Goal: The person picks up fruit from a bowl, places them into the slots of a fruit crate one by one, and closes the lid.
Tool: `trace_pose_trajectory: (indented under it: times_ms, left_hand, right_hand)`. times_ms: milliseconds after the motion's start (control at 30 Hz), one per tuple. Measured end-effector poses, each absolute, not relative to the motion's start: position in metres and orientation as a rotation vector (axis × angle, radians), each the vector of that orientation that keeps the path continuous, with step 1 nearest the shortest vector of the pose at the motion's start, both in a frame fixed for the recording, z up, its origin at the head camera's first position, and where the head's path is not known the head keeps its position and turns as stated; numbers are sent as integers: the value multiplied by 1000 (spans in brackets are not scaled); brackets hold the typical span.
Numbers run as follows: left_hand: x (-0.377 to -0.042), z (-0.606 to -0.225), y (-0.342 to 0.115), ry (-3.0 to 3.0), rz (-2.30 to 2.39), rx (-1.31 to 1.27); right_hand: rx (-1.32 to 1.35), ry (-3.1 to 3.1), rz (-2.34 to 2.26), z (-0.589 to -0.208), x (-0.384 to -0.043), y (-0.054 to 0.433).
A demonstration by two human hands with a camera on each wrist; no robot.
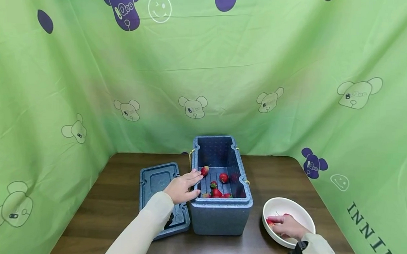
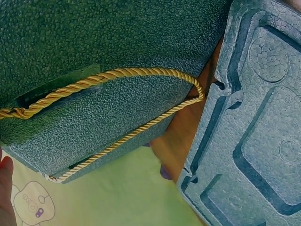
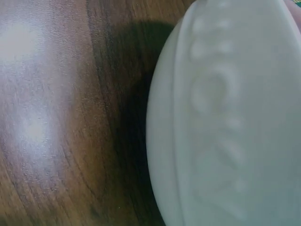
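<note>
My left hand [image 1: 182, 187] rests on the left rim of a blue-grey foam box [image 1: 221, 216], its fingers stretched out over the edge. Inside the box lie several strawberries, one strawberry [image 1: 204, 171] close to those fingertips and another strawberry [image 1: 223, 177] near the middle. On the right, my right hand [image 1: 289, 228] reaches down into a white bowl [image 1: 307, 216], with thumb and finger at a red strawberry [image 1: 270, 222] by the bowl's left side. The right wrist view shows only the bowl's outer wall [image 3: 225, 132] beside the table.
The box's lid [image 1: 158, 181] lies flat on the wooden table [image 1: 105, 205], left of the box. A twisted gold cord handle [image 2: 141, 72] loops from the box's side. Green printed cloth [image 1: 222, 85] hangs behind and along both sides.
</note>
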State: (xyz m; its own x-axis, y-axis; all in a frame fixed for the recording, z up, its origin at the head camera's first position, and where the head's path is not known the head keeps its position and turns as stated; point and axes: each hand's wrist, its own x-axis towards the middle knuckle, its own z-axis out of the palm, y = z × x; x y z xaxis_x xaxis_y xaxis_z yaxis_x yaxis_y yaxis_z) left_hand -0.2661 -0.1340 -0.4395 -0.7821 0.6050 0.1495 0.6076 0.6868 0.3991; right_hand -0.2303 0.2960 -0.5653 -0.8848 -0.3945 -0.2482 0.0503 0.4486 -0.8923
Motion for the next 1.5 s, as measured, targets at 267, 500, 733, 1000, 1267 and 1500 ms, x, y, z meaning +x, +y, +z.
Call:
trace_pose_trajectory:
  times_ms: [267, 500, 733, 1000, 1267, 1500]
  left_hand:
    - [-266, -437, -135, -2883, -670, -1042]
    - [-263, -437, -134, -2893, -671, -1027]
    - [-263, -440, -133, -2882, -689, -1026]
    - [-265, -441, -135, -2849, -657, -1042]
    - [-264, -441, -133, -2862, -674, -1041]
    - [-264, -441, -134, -2879, -696, -1004]
  right_hand:
    - [-326, 2345, -1437, -556, -232, 290]
    - [-302, 2447, -1375, -533, -234, 289]
    - [-322, 2399, -1489, -506, -238, 285]
    - [-362, 2437, -1473, -483, -249, 279]
    - [-485, 2476, -1433, -454, -263, 270]
    - [-573, 2457, -1502, -427, -279, 259]
